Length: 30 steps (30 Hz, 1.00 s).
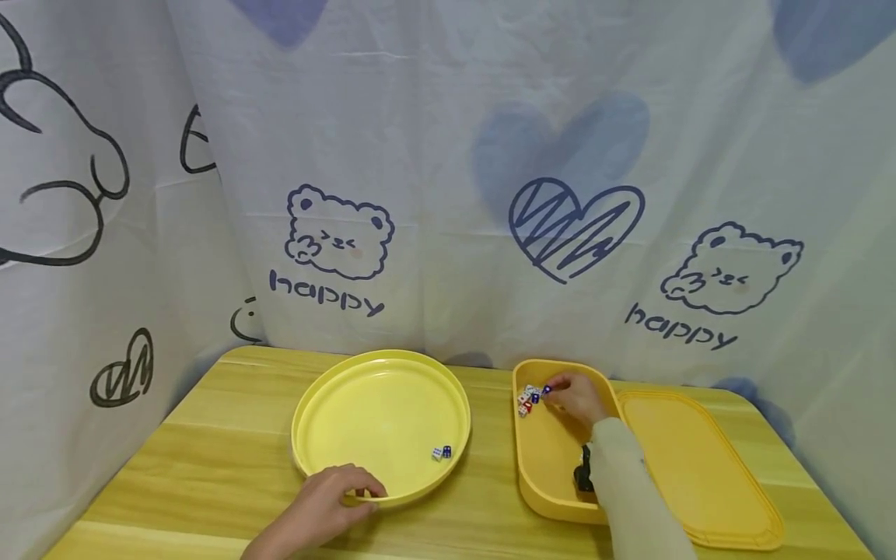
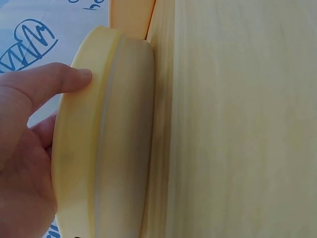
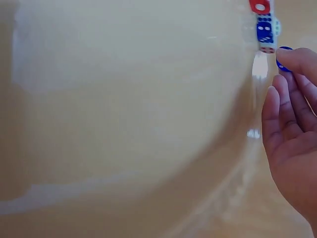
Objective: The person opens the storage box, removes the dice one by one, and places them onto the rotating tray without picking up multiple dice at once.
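My left hand point(image 1: 325, 502) grips the near rim of a round yellow tray point(image 1: 371, 420); in the left wrist view its thumb lies on the tray's outer wall. Inside the tray, toward the right, a white die point(image 1: 437, 453) sits beside a blue die point(image 1: 447, 451). Over the far part of an orange-yellow rectangular box point(image 1: 549, 455), my right hand point(image 1: 575, 398) pinches another blue die point(image 3: 284, 59) between thumb and fingertips. White, red and blue dice point(image 1: 525, 400) lie clustered along the box's far left side, just left of those fingers.
A black object point(image 1: 582, 476) lies in the near part of the box, partly hidden by the right sleeve point(image 1: 633, 490). The box's flat lid point(image 1: 693, 467) rests on the wooden table point(image 1: 210, 443) to the right. A printed white curtain point(image 1: 448, 233) hangs behind.
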Each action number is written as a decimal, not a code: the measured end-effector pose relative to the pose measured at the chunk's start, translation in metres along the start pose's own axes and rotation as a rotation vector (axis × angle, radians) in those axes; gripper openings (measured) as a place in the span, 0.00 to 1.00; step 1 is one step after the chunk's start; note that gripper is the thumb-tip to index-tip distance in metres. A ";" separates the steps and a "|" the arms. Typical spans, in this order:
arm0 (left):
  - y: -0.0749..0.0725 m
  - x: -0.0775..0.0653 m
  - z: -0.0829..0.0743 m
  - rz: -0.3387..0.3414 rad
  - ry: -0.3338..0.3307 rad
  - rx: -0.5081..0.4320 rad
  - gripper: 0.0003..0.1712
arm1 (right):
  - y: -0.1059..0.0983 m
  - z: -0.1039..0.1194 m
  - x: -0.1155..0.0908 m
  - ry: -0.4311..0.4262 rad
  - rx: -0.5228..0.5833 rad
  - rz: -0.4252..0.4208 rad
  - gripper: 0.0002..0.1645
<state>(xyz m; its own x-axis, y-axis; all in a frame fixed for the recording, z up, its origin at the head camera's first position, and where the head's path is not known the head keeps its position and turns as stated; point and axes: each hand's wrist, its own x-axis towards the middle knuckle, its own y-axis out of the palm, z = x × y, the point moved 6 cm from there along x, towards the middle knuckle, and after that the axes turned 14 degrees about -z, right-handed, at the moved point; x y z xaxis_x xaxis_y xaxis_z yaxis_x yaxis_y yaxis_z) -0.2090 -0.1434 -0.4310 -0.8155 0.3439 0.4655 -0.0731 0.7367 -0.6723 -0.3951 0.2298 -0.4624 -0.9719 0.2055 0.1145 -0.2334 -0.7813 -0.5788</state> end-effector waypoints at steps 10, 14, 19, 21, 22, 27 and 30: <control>0.000 -0.001 -0.001 -0.033 0.039 0.009 0.06 | -0.012 0.026 -0.002 -0.037 -0.033 0.022 0.09; 0.001 -0.002 -0.003 -0.046 0.053 0.013 0.06 | -0.015 0.038 -0.004 -0.081 -0.019 0.048 0.10; 0.002 -0.002 -0.004 -0.047 0.053 0.018 0.06 | -0.019 0.051 -0.010 -0.143 0.001 0.046 0.10; 0.003 -0.003 -0.004 -0.046 0.051 0.018 0.06 | -0.021 0.056 -0.012 -0.147 0.020 0.036 0.10; 0.003 -0.003 -0.004 -0.047 0.052 0.020 0.06 | -0.021 0.058 -0.014 -0.149 0.033 0.027 0.10; 0.002 -0.003 -0.004 -0.045 0.049 0.018 0.06 | -0.026 0.075 -0.025 -0.169 0.073 -0.009 0.10; 0.002 -0.003 -0.004 -0.042 0.044 0.015 0.06 | -0.029 0.086 -0.034 -0.190 0.090 -0.025 0.11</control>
<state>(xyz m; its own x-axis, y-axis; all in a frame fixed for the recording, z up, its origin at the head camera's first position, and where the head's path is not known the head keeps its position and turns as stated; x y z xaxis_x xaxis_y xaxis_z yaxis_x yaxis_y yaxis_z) -0.2042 -0.1401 -0.4317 -0.7852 0.3383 0.5187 -0.1159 0.7424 -0.6598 -0.3582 0.1948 -0.3806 -0.9519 0.1174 0.2829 -0.2509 -0.8285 -0.5006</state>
